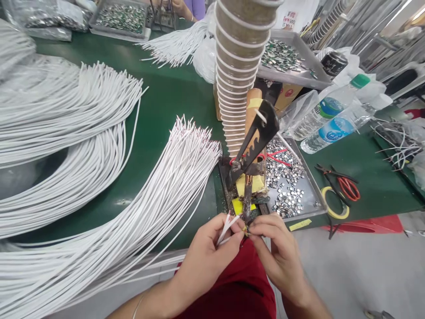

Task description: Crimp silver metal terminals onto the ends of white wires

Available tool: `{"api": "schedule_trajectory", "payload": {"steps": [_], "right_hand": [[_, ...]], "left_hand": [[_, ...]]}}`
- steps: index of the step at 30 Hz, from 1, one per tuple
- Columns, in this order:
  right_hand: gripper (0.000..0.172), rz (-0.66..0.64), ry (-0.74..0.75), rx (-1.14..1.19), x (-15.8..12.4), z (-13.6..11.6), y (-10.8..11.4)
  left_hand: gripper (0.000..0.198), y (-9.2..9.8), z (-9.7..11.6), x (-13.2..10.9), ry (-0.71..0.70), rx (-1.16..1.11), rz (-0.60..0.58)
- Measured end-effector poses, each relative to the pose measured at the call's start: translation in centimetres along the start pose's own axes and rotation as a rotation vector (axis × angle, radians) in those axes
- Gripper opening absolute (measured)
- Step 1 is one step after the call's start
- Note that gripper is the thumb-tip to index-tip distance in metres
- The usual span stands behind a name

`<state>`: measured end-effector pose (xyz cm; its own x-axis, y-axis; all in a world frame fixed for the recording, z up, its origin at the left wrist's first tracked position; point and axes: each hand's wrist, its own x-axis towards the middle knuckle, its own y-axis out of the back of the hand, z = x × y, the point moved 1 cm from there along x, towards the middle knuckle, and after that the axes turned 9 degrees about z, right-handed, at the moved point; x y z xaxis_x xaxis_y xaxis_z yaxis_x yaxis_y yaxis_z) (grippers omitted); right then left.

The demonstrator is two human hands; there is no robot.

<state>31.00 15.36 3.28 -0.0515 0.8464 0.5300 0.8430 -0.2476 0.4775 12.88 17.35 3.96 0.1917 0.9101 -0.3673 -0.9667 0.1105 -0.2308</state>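
Left hand (pixel 212 254): thumb and fingers pinching a white cable (pixel 225 231), two pale ends crossing in a V above the fingers; the grip sits near the cable's end, likely for fine control. Right hand (pixel 279 243): thumb and forefinger pressed together on a small piece (pixel 246 230), too small and too covered to identify; held apparently to steady it against the cable. Soldering iron (pixel 254 99), wooden handle uppermost, tip pointing down just above the fingertips; held by a black notched bracket (pixel 262 126), presumably so that both hands stay free. Ribbed hose (pixel 242 57), large, behind the iron, perhaps placed to draw off fumes. Near cable bundle (pixel 159 190), white, to the left, cut ends fanned toward the iron, probably for easy picking; far cable bundle (pixel 83 110) beyond it on the green tabletop (pixel 179 93). Metal tray (pixel 310 197), right of the iron, holding loose metal parts (pixel 288 204), its place seemingly suited to the right hand's reach. Pliers (pixel 335 181) and yellow tape roll (pixel 340 216), at the tray's right, aside from the hands. Pose: forearms entering from below and converging, hands low over the lap at the tabletop's front edge, palms turned inward, fingers curled, fingertips almost meeting under the tip.
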Motion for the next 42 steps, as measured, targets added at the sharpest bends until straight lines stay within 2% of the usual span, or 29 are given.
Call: {"api": "schedule_trajectory", "payload": {"steps": [4, 8, 15, 24, 29, 33, 38, 42], "right_hand": [[0.028, 0.007, 0.031, -0.035, -0.5, 0.1, 0.1], [0.027, 0.089, 0.061, -0.075, -1.2, 0.1, 0.1], [0.027, 0.153, 0.112, -0.162, -1.2, 0.0, -0.4], [0.026, 0.17, 0.16, -0.172, -0.6, -0.3, -1.0], [0.031, 0.17, 0.205, -0.198, -0.8, -0.4, -1.2], [0.029, 0.136, 0.145, -0.141, -1.0, -0.3, -1.1], [0.021, 0.164, 0.059, -0.13, -1.0, -0.1, -0.1], [0.025, 0.163, 0.005, -0.09, -1.0, 0.1, 0.6]], "left_hand": [[0.017, 0.0, 0.0, 0.1, -0.011, -0.04, 0.014], [0.016, 0.1, 0.1, 0.3, 0.0, -0.045, 0.028], [0.017, 0.1, 0.6, 0.7, 0.02, -0.092, 0.046], [0.015, 0.1, 0.3, 0.7, -0.007, -0.094, 0.067], [0.015, 0.1, 0.4, 0.5, -0.087, -0.021, 0.081], [0.015, 0.1, 0.1, 0.3, -0.101, 0.0, 0.08], [0.016, 0.0, -0.6, 0.3, -0.079, 0.006, 0.058], [0.016, 0.0, -0.6, 0.1, -0.059, 0.017, 0.065]]}}
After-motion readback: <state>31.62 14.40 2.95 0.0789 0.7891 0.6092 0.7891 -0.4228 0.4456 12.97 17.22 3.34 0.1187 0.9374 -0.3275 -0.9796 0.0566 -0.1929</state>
